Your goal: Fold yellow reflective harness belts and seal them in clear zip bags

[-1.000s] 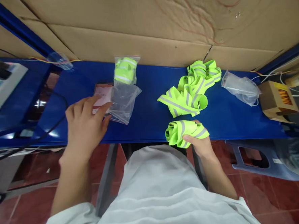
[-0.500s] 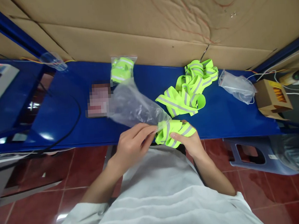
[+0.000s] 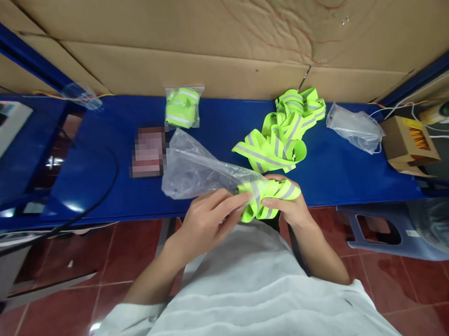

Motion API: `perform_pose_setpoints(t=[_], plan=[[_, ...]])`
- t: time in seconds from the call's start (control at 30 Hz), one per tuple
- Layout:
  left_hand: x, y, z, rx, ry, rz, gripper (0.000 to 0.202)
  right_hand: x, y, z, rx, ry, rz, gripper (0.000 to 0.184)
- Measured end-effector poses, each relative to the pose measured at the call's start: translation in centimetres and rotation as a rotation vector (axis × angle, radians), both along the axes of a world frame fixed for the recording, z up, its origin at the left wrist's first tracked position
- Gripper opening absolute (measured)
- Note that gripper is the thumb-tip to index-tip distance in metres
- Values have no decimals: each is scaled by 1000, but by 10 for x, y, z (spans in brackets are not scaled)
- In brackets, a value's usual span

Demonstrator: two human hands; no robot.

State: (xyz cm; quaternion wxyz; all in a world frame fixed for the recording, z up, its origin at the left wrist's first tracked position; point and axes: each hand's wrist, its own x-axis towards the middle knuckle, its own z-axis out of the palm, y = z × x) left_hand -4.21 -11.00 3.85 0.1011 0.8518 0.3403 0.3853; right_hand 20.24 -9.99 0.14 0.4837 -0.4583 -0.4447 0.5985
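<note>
Reflective strap bundle (image 3: 278,187), fluorescent yellow-green with grey bands, gathered in loose overlapping folds at the front edge of a blue table (image 3: 339,181); the right hand (image 3: 294,212) grips it, thumb on top; the left hand (image 3: 208,219) pinches a clear plastic bag (image 3: 194,165), whose near end overlaps the bundle; brown sheeting (image 3: 145,56) stands behind, red floor tiles (image 3: 112,261) lie below; a white label (image 3: 412,233) on the grey-blue stool (image 3: 385,252) is too small to read.

Brown cardboard panels (image 3: 164,55) back the blue worktable (image 3: 222,130); below it, red floor tiles (image 3: 66,319) and a grey-blue plastic stool (image 3: 417,245)
</note>
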Motion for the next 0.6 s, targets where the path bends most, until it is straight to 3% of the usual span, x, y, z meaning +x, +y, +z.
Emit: perform_pose_setpoints(t=[0.17, 0.3, 0.4, 0.5, 0.6], plan=[[14, -14, -13, 277, 126, 240, 37, -12, 1, -6, -66, 37, -182, 47], [29, -24, -27, 275, 123, 299, 41, -24, -1, -4, -88, 78, -236, 46], [36, -26, -34, 295, 46, 294, 47, -29, -4, -1, 17, -34, -310, 44], [38, -24, -38, 166, -198, 261, 49, -26, -6, 1, 141, -120, -355, 43], [39, -21, -45, -63, -517, 291, 42, -21, -4, 1, 91, -29, -289, 45]])
